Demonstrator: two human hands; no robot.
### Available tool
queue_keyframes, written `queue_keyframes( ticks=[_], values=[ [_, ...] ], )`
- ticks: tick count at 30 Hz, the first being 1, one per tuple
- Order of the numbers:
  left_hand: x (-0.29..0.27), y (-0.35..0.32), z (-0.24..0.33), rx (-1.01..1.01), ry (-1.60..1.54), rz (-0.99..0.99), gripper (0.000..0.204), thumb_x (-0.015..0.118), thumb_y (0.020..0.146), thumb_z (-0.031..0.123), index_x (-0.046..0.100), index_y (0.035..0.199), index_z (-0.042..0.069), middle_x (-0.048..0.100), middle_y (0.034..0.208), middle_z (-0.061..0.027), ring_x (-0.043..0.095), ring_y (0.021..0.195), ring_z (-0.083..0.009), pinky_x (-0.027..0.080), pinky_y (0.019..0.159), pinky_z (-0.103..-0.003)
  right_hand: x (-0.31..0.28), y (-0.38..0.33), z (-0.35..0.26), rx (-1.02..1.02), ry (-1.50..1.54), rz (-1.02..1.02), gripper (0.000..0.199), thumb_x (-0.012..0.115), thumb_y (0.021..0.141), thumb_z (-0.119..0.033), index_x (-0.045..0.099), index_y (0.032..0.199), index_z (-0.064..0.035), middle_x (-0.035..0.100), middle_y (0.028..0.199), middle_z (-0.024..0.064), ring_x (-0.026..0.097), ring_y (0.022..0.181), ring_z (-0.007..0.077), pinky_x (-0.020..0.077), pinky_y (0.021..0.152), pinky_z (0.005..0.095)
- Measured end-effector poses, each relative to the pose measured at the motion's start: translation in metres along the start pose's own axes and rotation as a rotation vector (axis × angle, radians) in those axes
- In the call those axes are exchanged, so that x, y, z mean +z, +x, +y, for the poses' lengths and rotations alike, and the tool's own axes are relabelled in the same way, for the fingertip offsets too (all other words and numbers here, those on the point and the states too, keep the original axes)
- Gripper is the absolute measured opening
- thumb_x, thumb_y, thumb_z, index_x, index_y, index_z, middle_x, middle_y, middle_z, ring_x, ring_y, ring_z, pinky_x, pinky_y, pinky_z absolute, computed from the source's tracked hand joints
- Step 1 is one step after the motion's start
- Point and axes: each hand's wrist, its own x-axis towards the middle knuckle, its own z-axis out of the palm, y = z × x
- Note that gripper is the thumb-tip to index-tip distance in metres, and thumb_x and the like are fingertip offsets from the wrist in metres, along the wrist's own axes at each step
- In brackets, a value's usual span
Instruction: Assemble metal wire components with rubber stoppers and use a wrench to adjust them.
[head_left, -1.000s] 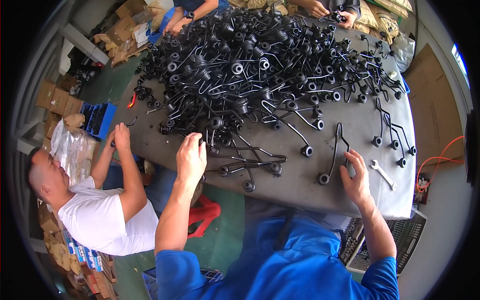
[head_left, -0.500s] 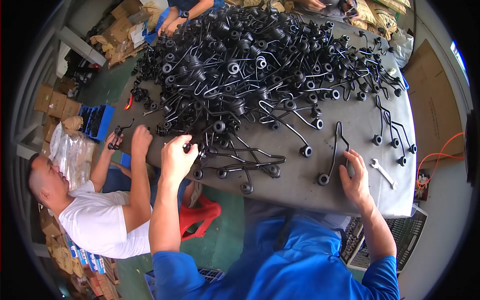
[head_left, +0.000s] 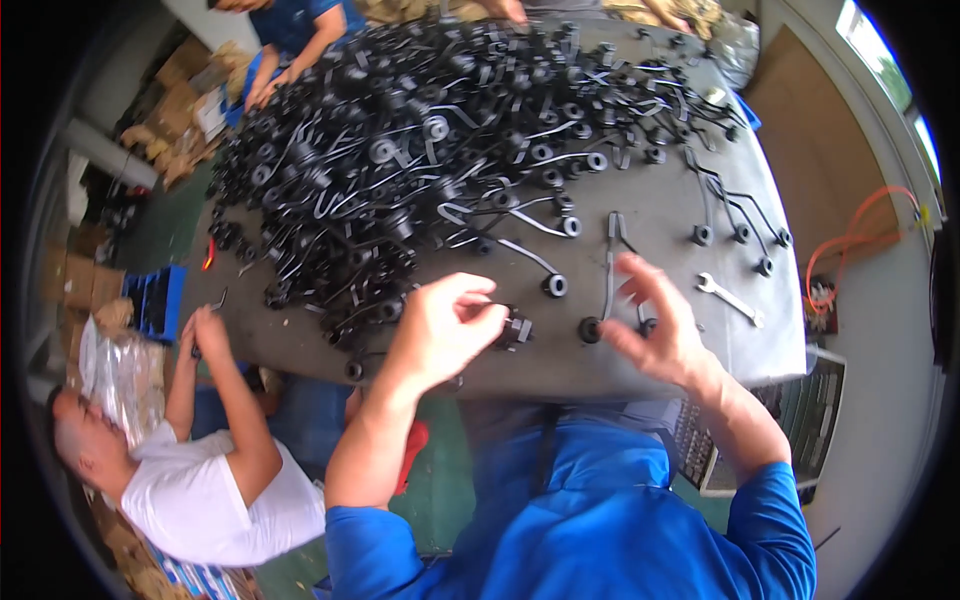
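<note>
My left hand point(head_left: 440, 330) is over the near part of the table, thumb and fingers closed on a small dark fitting point(head_left: 516, 330) with a greyish end; motion blur hides its details. To its right, my right hand point(head_left: 662, 322) has its fingers spread with nothing in them. Behind and beside those fingers lies a bent metal rod point(head_left: 611, 265), narrow bend pointing away from me, with black rubber bushings point(head_left: 590, 330) at its ends. My fingers partly cover it, and I cannot tell whether they touch it.
A large heap of black bent rods with bushings point(head_left: 400, 150) covers much of the grey table point(head_left: 520, 370). A wrench point(head_left: 730, 300) and several rods point(head_left: 735, 215) lie at right. A co-worker in white point(head_left: 210, 480) sits at left; another in blue point(head_left: 300, 35) is across the table.
My left hand has moved right with the dark fitting, toward my right hand. My right hand has shifted slightly left and its fingers have spread. The whole view has shifted.
</note>
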Motion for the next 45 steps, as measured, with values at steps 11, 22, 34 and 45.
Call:
queue_keyframes(
  ticks=[11,22,34,45],
  values=[
    [0.166,0.066,0.011,0.319,-0.321,-0.365,0.054,0.072,0.088,0.015,0.048,0.132,-0.005,0.06,0.12,-0.0222,0.061,0.107,-0.0215,0.053,0.086,-0.031,-0.014,-0.044,0.046,0.456,0.897,0.475,0.033,0.058,0.096,-0.008,0.043,0.126,-0.0045,0.062,0.097,0.0095,0.065,0.081,0.0172,0.0572,0.069,0.0324],
    [0.233,0.082,-0.005,0.252,-0.566,-0.301,0.031,0.057,0.099,0.012,0.056,0.126,0.0,0.064,0.113,-0.008,0.061,0.1,-0.0126,0.05,0.088,-0.027,-0.017,-0.047,0.079,0.449,0.785,0.578,0.037,0.046,0.104,-0.028,0.048,0.135,-0.007,0.058,0.114,0.0048,0.057,0.104,0.0131,0.0493,0.088,0.0305],
    [0.209,0.078,-0.008,0.056,-0.423,-0.226,0.032,0.05,0.102,0.019,0.053,0.13,0.004,0.063,0.099,-0.0058,0.061,0.072,-0.0091,0.052,0.06,-0.024,-0.038,-0.034,0.08,0.529,0.582,0.225,0.023,0.057,0.099,-0.025,0.059,0.092,-0.0035,0.056,0.067,0.0001,0.052,0.057,0.0073,0.0449,0.053,0.0226],
    [0.225,0.077,-0.025,0.271,-0.229,-0.079,0.027,0.047,0.1,0.012,0.052,0.124,-0.001,0.063,0.109,-0.023,0.064,0.101,-0.034,0.05,0.087,-0.039,-0.05,-0.041,0.091,0.429,0.758,0.205,0.016,0.062,0.095,-0.011,0.06,0.106,0.0005,0.065,0.087,0.0069,0.064,0.076,0.0137,0.0548,0.07,0.0283]
  ],
)
